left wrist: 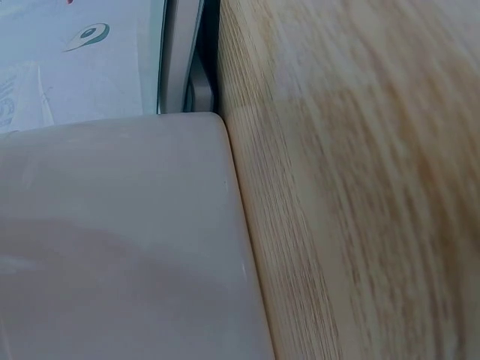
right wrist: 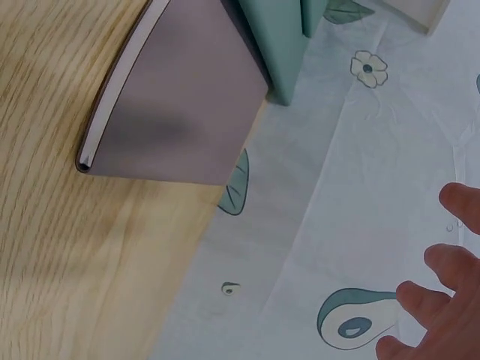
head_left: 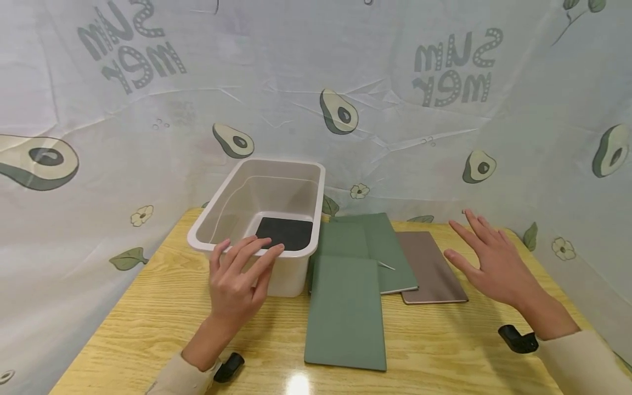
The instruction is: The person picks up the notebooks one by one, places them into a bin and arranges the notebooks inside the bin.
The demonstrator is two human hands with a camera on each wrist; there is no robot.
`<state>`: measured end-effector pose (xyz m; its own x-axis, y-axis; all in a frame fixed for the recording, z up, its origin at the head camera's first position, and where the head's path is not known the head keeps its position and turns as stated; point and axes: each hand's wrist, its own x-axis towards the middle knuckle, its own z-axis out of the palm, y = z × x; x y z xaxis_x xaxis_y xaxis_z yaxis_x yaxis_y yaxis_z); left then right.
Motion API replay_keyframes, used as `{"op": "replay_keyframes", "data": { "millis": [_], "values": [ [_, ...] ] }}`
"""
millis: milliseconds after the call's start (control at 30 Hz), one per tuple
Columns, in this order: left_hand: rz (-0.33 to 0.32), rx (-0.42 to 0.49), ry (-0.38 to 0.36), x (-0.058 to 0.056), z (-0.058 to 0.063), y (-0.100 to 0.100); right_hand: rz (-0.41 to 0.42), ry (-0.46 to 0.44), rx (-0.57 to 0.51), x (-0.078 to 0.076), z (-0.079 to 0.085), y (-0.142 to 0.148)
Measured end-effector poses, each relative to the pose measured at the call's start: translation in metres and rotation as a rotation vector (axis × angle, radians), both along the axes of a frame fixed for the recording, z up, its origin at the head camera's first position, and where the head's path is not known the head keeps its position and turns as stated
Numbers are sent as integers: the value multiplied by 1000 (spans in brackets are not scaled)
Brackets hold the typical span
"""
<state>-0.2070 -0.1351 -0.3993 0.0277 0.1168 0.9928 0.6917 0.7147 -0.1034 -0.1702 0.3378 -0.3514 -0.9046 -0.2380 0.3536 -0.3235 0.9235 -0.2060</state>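
My left hand (head_left: 236, 286) is at the near rim of a pale plastic bin (head_left: 296, 274), its fingers loosely bent and overlapping the rim in the head view. A flat black rectangular thing (head_left: 286, 233) lies on the bin's floor. Beside the bin, green notebooks (head_left: 348, 318) overlap one another, the front one reaching toward me. A mauve notebook (head_left: 434, 274) lies partly under the green ones at their right. My right hand (head_left: 498, 269) hovers to the right of the mauve notebook with fingers spread, holding nothing; its fingertips (right wrist: 454, 202) show in the right wrist view.
Everything stands on a wood-grain table (head_left: 148, 307). A pale cloth (head_left: 276, 66) printed with avocados hangs behind it and along both sides. Between the green notebooks, a thin pale strip (head_left: 386, 265) sticks out. Each wrist wears a black band mount (head_left: 518, 339).
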Motion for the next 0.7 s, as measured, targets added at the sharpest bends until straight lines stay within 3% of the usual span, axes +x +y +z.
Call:
{"op": "replay_keyframes", "data": {
  "millis": [433,700],
  "values": [
    [4,-14,-8,0,-2,-1,-17,-15,-28,-9,-10,-4],
    [12,-20,-11,0,-3,-3,-58,-172,-72,-16,-35,-13]
  ]
}}
